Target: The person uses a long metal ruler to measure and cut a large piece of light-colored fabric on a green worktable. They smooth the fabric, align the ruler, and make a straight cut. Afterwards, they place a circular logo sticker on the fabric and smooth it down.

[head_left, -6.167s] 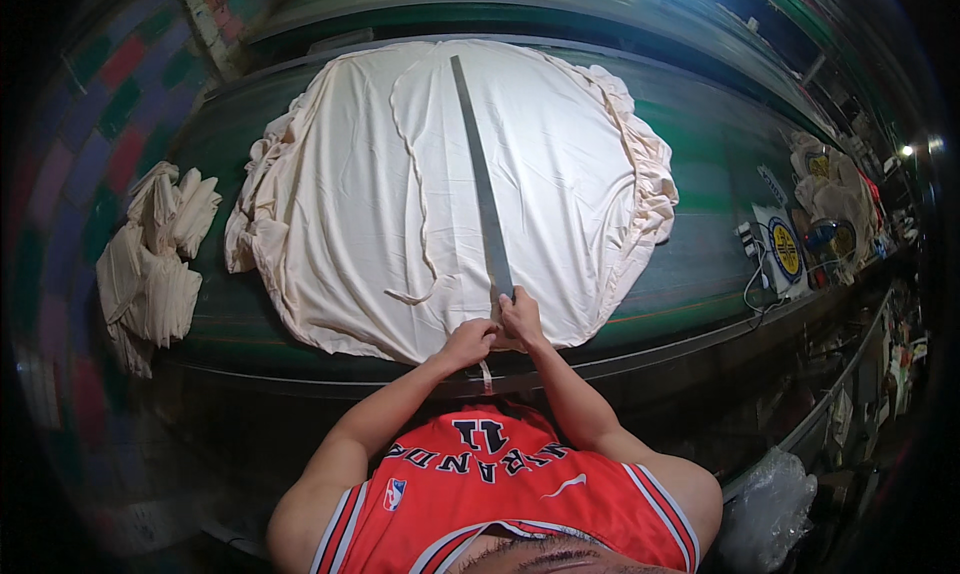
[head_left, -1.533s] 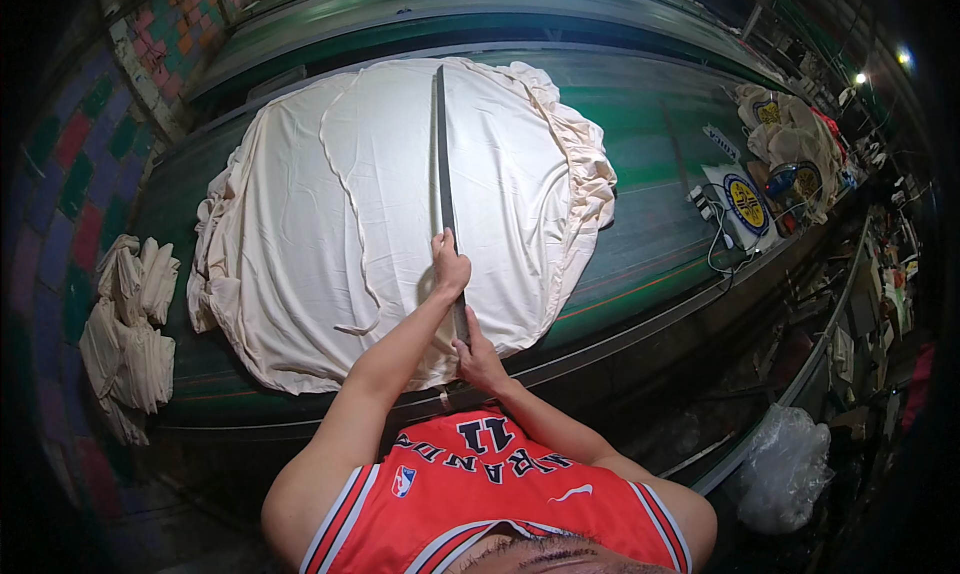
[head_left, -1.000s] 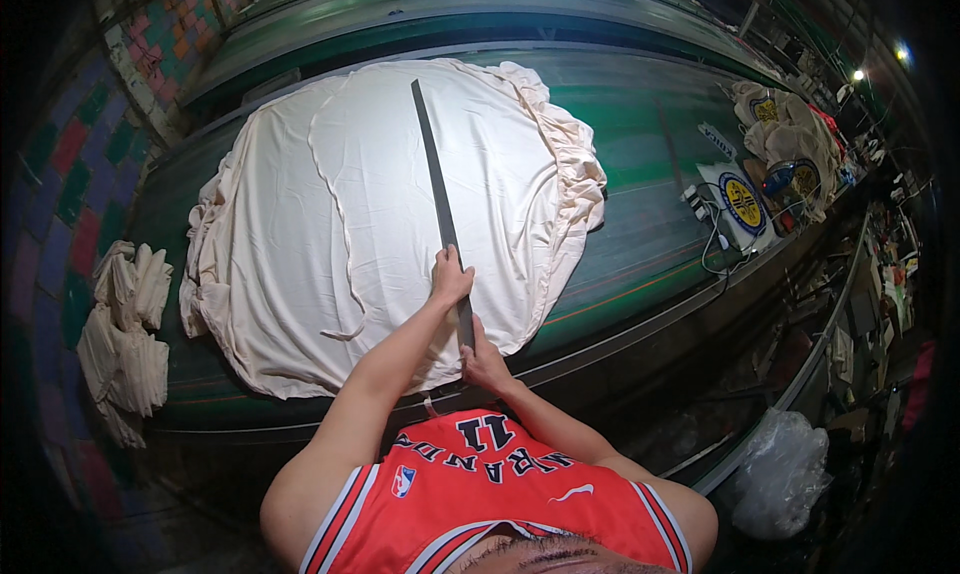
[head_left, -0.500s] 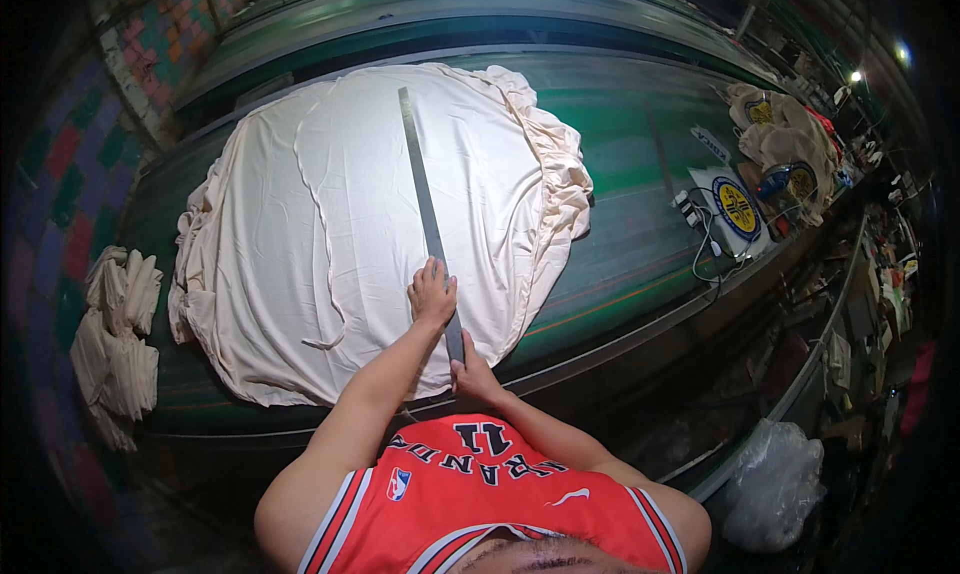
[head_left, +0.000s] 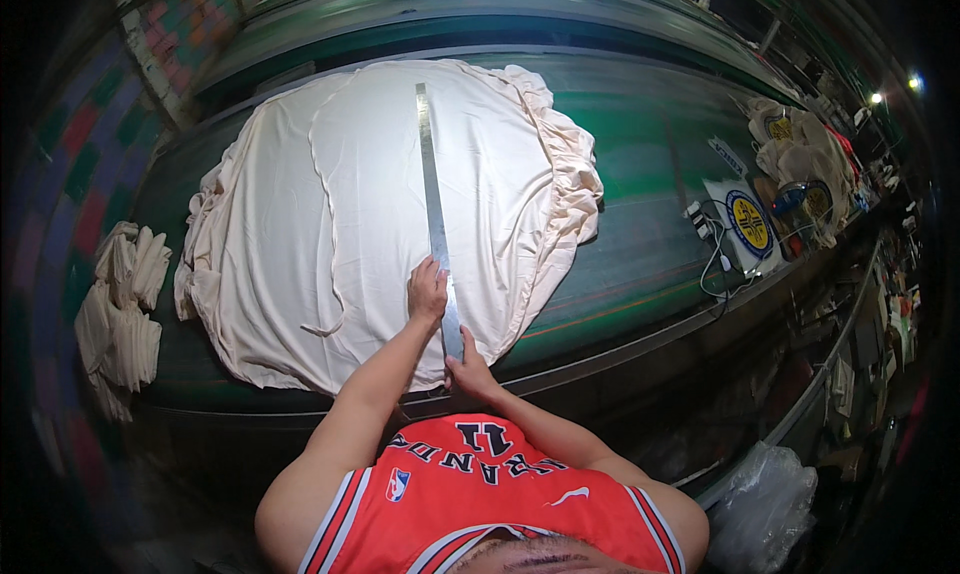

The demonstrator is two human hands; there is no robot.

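Observation:
A long, thin metal ruler [head_left: 432, 189] lies over a wide spread of cream fabric [head_left: 375, 174], pointing away from me. My left hand [head_left: 427, 294] is partway up the ruler, its fingers closed at the left edge. At the near end, my right hand [head_left: 473, 371] grips the ruler, thumb and fingers on either side of it. The fabric has gathered, ruffled folds along its right side and bunches at its left. A narrow strip of cloth [head_left: 332, 234] runs down the fabric left of the ruler.
The fabric rests on a long green table [head_left: 640, 244]. Folded cream cloth [head_left: 122, 309] hangs at the left end. On the right are a printed sheet with a round emblem [head_left: 748, 224], a white power strip with cords [head_left: 697, 219] and piled cloth [head_left: 790, 139]. A clear plastic bag [head_left: 765, 504] sits lower right.
The ruler has turned slightly, its far end swinging a little to the right. Both hands stay on it. The whole view has shifted slightly.

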